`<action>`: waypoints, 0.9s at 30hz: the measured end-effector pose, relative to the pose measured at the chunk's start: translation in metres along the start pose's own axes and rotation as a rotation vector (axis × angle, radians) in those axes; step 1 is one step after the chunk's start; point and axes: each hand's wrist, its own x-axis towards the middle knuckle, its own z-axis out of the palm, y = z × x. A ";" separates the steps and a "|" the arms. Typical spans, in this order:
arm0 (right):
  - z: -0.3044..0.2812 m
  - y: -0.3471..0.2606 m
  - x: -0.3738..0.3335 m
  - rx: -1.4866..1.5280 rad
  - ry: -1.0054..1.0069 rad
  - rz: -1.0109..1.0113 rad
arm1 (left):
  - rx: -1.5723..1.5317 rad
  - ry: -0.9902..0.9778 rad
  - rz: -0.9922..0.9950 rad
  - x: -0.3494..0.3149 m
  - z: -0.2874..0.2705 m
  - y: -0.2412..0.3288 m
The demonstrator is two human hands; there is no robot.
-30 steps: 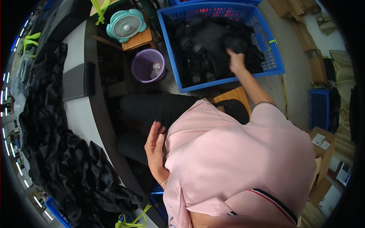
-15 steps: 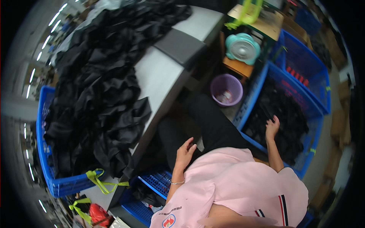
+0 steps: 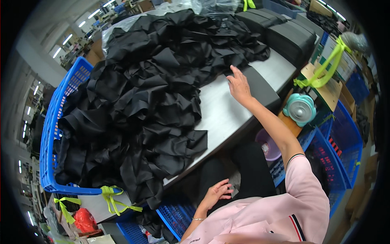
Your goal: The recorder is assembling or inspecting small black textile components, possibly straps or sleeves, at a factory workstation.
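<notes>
A big heap of crumpled black fabric point(image 3: 154, 81) covers much of the pale table point(image 3: 219, 110). My right hand point(image 3: 239, 85) is stretched over the table beside the heap's right edge, above a flat dark grey panel point(image 3: 260, 87). Its fingers are apart and hold nothing; whether the fingertips touch the fabric I cannot tell. Over my lap, near my dark trousers, rests my left hand point(image 3: 217, 193), fingers loosely spread and nothing in them. A bracelet circles that wrist.
A blue crate point(image 3: 50, 134) with yellow-green ties point(image 3: 111, 199) borders the heap at left. Another blue basket point(image 3: 174, 215) sits below the table edge. To the right are a teal fan point(image 3: 300, 110), a purple bin point(image 3: 271, 146) and blue crates point(image 3: 345, 138). Black machine housings point(image 3: 290, 38) stand behind.
My right hand has left the crate of black pieces at right and reached up over the table to the fabric heap. The view has swung left; my left hand stays near my lap.
</notes>
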 end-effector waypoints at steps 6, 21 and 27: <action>0.055 0.049 0.049 -0.345 -0.366 0.179 | -0.093 -0.098 -0.077 0.004 -0.003 0.014; 0.023 0.064 0.082 -0.231 0.115 -0.064 | -0.036 -0.052 -0.024 0.010 -0.001 0.009; 0.059 0.092 0.097 -0.368 0.074 -0.159 | -0.082 -0.114 -0.033 0.014 -0.006 -0.006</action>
